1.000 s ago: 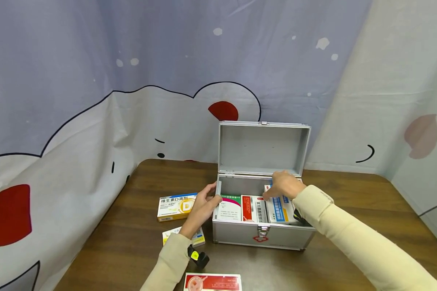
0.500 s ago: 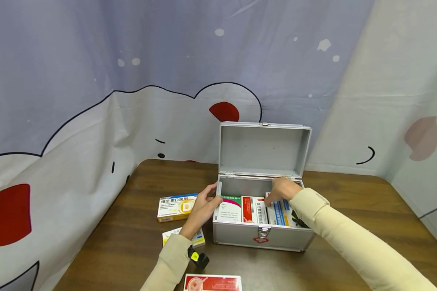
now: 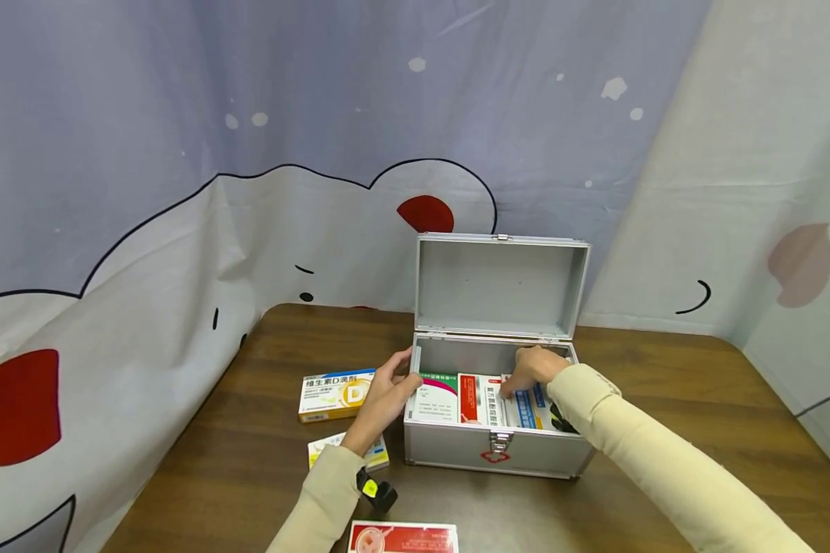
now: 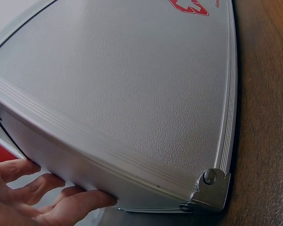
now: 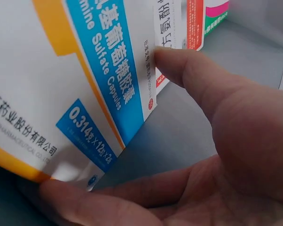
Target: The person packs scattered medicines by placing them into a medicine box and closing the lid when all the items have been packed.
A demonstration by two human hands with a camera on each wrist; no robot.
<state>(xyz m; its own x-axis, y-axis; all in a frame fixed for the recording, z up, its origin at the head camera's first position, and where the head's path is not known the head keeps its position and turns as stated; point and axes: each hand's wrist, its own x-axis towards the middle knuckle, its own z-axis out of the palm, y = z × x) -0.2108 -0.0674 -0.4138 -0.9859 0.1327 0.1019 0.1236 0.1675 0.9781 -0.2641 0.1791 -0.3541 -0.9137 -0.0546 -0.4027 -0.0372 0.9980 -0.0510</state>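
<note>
An aluminium first-aid case (image 3: 449,447) with a red cross mark stands on the table, its lid (image 3: 501,284) raised. My left hand (image 3: 387,395) holds the case's left side, thumb at the rim; in the left wrist view its fingers (image 4: 85,203) press the outer wall. Inside the case, my right hand (image 3: 538,365) grips a white, blue and orange capsule box (image 5: 71,61), thumb on one edge and fingers at another. To its left in the case stand a red-and-white medicine box (image 3: 480,398) and a green, pink and white one (image 3: 436,401).
Left of the case lies a vitamin D drops box (image 3: 332,395), and nearer is a small yellow-and-white box (image 3: 376,455), partly behind the left wrist. A red box (image 3: 415,536) lies at the bottom of the head view. A printed curtain (image 3: 318,238) hangs behind the table.
My right hand has moved down into the case with the capsule box, which now sits lower, beside the red-and-white box. My left hand stays at the case's left side.
</note>
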